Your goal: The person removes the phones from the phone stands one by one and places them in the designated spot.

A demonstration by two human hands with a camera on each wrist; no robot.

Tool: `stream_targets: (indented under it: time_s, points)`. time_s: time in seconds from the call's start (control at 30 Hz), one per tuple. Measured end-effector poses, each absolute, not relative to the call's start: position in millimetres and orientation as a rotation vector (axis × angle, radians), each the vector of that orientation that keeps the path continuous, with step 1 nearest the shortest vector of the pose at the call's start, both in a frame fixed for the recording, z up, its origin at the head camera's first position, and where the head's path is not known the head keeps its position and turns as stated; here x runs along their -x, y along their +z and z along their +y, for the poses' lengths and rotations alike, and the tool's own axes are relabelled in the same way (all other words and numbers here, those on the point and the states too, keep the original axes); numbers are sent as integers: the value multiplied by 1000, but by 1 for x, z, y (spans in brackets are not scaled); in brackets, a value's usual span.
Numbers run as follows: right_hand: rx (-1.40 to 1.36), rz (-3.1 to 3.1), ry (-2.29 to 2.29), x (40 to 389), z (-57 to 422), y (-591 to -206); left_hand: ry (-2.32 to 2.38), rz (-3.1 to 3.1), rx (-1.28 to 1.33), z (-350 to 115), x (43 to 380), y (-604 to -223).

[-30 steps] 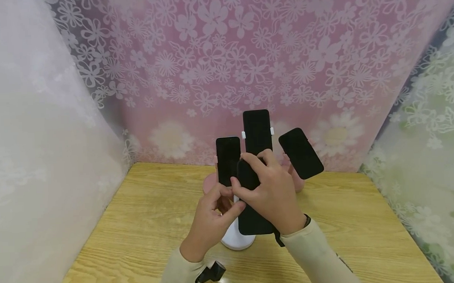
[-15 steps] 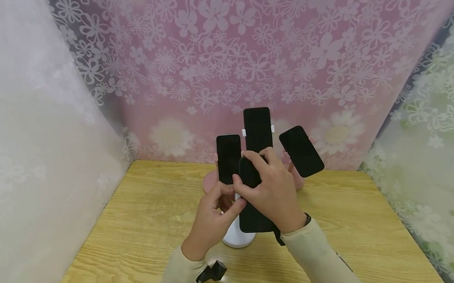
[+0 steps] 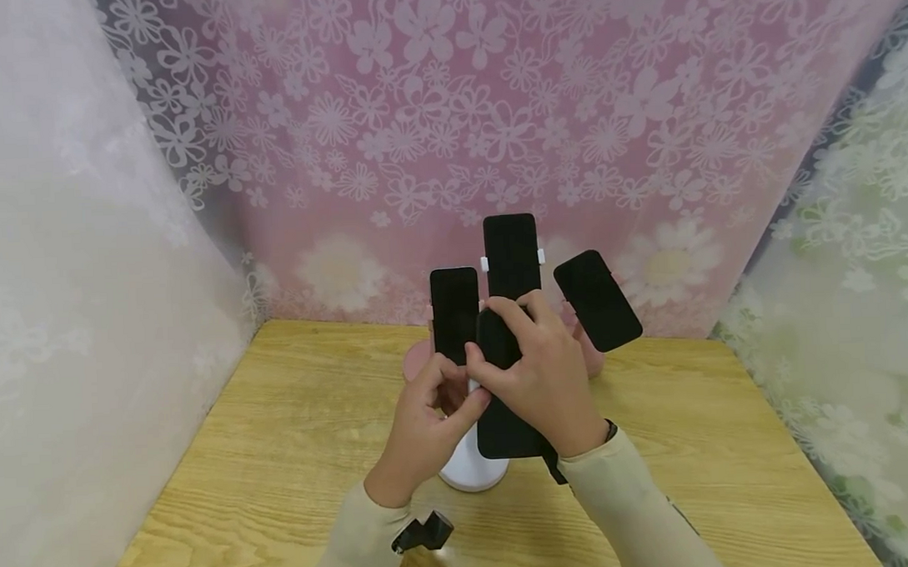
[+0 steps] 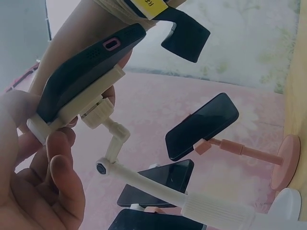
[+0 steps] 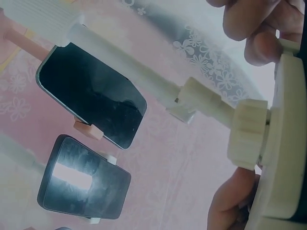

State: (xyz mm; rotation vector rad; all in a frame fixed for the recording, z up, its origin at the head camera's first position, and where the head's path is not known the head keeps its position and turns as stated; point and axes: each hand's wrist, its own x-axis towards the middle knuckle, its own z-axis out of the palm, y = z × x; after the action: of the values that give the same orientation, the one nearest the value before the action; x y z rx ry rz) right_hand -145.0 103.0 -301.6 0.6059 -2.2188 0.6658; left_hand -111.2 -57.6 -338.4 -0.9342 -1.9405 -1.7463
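Observation:
A black smartphone (image 3: 507,432) stands in the clamp (image 4: 93,91) of a white phone stand, whose round base (image 3: 471,473) rests on the table. Across the phone, my right hand (image 3: 549,368) grips its sides, thumb at the left edge and fingers over the upper end. Lower on the left edge, my left hand (image 3: 426,422) pinches the end of the clamp between thumb and fingers. Below the clamp, a ball-joint knob (image 5: 247,134) and a jointed white arm (image 4: 148,184) show in the wrist views. My hands hide part of the clamp in the head view.
Behind stand three more phones in holders: a left phone (image 3: 455,317), a middle phone (image 3: 511,252) in white clips, and a tilted right phone (image 3: 599,302). A pink base (image 4: 287,163) belongs to one. Floral cloth (image 3: 419,134) hangs behind the wooden table (image 3: 302,439).
The head view has shifted slightly. Both hands keep nearly the same hold on the phone and clamp; nothing else has visibly moved.

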Motion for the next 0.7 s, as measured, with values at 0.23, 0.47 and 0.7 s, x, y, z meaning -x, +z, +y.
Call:
stream_targets:
  time_s: [0.23,0.47,0.7]
  points:
    - [-605,-2211,669,147,104,-301,-1786,-1954,993,-59,119,-336]
    - [-609,-2230,650,148,104,-302,-1872,-1952,1038,-61,126,-338]
    - [-574,-2247,654,147,105,-302,-1973,-2000,1093,-62,129,-339]
